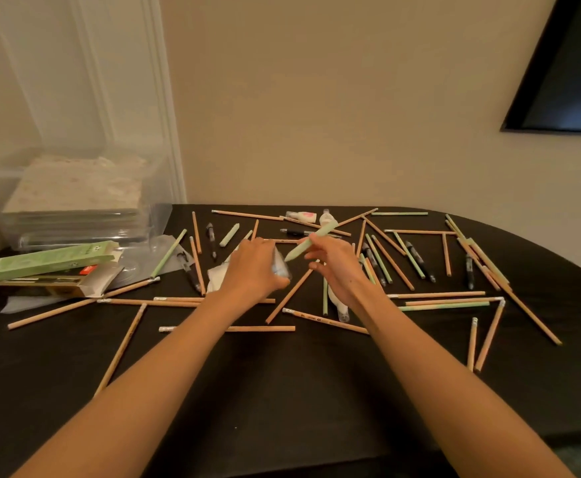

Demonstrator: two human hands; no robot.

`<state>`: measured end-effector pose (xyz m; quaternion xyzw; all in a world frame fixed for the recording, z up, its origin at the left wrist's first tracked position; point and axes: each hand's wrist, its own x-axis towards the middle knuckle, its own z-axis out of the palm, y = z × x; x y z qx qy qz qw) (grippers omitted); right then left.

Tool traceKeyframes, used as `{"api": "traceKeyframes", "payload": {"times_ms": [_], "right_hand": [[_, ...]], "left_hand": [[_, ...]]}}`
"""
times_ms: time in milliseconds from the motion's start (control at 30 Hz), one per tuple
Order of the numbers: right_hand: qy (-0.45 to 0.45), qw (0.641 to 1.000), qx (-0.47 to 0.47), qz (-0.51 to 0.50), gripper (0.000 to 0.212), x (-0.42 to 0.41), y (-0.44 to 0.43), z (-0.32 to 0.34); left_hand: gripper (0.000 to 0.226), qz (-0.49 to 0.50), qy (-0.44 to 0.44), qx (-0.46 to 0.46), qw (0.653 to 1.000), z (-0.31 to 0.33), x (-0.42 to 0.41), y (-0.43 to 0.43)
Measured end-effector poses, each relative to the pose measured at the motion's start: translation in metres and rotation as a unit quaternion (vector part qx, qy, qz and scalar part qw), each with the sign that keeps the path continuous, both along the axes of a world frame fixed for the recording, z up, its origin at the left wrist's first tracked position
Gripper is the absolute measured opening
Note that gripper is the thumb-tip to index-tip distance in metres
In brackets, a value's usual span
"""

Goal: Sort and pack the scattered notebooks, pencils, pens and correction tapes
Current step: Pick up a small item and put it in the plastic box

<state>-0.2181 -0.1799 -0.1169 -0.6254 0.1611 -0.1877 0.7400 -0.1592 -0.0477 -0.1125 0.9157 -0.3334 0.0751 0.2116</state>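
Observation:
Both hands hover over the middle of a black table [282, 391]. My right hand [333, 263] pinches a pale green pen [311, 241], tilted with its tip toward my left hand. My left hand [252, 267] is closed around a small clear, bluish item [279, 267], blurred. Several wooden pencils [227, 328] and green pencils [444, 306] lie scattered around. Black pens [211, 238] lie among them. Correction tapes [302, 215] sit near the far edge. Notebooks [75, 188] are stacked inside a clear plastic bin [40, 232] at the left.
A green pencil box [40, 262] and an open cardboard box [50, 282] lie at the left by the bin. White packaging [218, 272] sits under my left hand. A wall stands behind the table; a dark screen [568, 70] hangs upper right.

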Motion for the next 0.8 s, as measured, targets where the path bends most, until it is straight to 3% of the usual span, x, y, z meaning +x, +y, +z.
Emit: {"api": "traceKeyframes", "payload": {"times_ms": [233, 433, 667, 800], "right_hand": [[-0.017, 0.999, 0.021, -0.031, 0.011, -0.003, -0.002, -0.008], [0.022, 0.999, -0.033, -0.010, 0.032, -0.005, 0.005, -0.011], [0.016, 0.985, -0.167, 0.030, 0.032, 0.002, 0.015, -0.012], [-0.007, 0.993, -0.118, -0.003, 0.019, 0.012, 0.019, -0.007]], "left_hand": [[0.055, -0.016, 0.029, -0.006, 0.999, -0.008, -0.008, 0.000], [0.037, -0.020, 0.043, -0.041, 0.998, -0.010, -0.011, -0.001], [0.053, -0.002, 0.037, -0.078, 0.996, -0.010, -0.005, 0.005], [0.037, -0.001, 0.034, -0.072, 0.997, -0.004, 0.003, 0.009]]}}
